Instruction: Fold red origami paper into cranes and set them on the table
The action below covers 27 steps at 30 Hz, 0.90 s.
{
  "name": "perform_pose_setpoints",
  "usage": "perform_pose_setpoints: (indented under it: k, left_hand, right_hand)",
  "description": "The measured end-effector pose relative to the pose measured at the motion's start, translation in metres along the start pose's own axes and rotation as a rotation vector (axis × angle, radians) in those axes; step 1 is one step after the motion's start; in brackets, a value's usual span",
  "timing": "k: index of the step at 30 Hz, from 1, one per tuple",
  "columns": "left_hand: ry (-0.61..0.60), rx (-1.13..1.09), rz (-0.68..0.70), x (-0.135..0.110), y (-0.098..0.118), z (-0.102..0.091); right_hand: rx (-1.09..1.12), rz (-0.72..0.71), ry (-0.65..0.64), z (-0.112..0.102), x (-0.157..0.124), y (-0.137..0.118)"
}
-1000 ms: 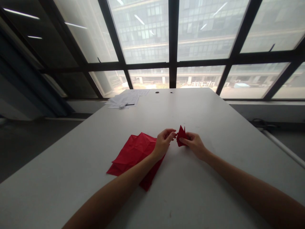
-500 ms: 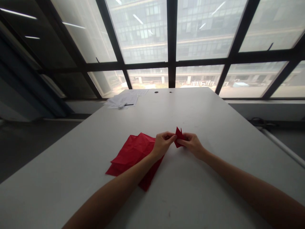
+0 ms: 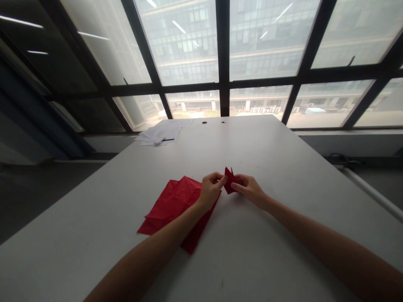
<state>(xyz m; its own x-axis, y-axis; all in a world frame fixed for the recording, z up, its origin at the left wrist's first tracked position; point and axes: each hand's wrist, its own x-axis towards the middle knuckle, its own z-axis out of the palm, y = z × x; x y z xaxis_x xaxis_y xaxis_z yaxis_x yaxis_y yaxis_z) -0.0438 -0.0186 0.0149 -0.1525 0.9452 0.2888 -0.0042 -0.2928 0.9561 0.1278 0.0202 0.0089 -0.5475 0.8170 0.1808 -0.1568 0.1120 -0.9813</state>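
You are holding the small red paper [image 3: 229, 183] up between your two hands, over the white table [image 3: 267, 256]. Your left hand [image 3: 210, 189] pinches its left edge with the thumb and fingers close together. Your right hand [image 3: 250, 188] grips its right side, with the thumb in front and the other fingers behind. I cannot tell if its bottom tip touches the table.

Some folding is done: the small red paper has flat sides and two sharp points sticking up, with a gap between them. How much folding is left, I cannot tell, because your fingers hide part of it. The big red paper [image 3: 176, 200] lies spread out on the table under your left arm. It has crease lines, but it is not folded up small.

I see no box, cup or bag, so nothing sits inside one. The small red paper may have a pocket between its points, but I cannot see into it. Far off lie white papers [image 3: 154, 133] with a dark stick [image 3: 168, 139] on them.
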Motion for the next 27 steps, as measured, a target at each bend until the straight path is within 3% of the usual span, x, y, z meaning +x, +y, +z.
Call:
perform_pose_setpoints:
  k: [3, 8, 12, 20, 27]
  left_hand:
    - [0.010, -0.012, -0.034, 0.002, -0.003, -0.002]
    - [-0.098, -0.093, -0.101, 0.001, -0.007, 0.000]
    - [-0.165, -0.033, -0.088, -0.001, -0.006, 0.001]
    - [-0.038, 0.008, -0.051, 0.001, -0.007, -0.001]
    - [-0.078, 0.024, -0.065, 0.001, -0.007, -0.001]
  right_hand:
    - [-0.030, 0.015, 0.016, -0.002, 0.000, 0.001]
    - [-0.048, 0.000, 0.183, -0.003, 0.002, 0.008]
    - [0.002, -0.004, 0.284, -0.003, 0.003, 0.009]
    - [0.031, -0.092, 0.272, -0.002, 0.001, 0.008]
    - [-0.034, -0.154, 0.303, 0.000, 0.003, 0.011]
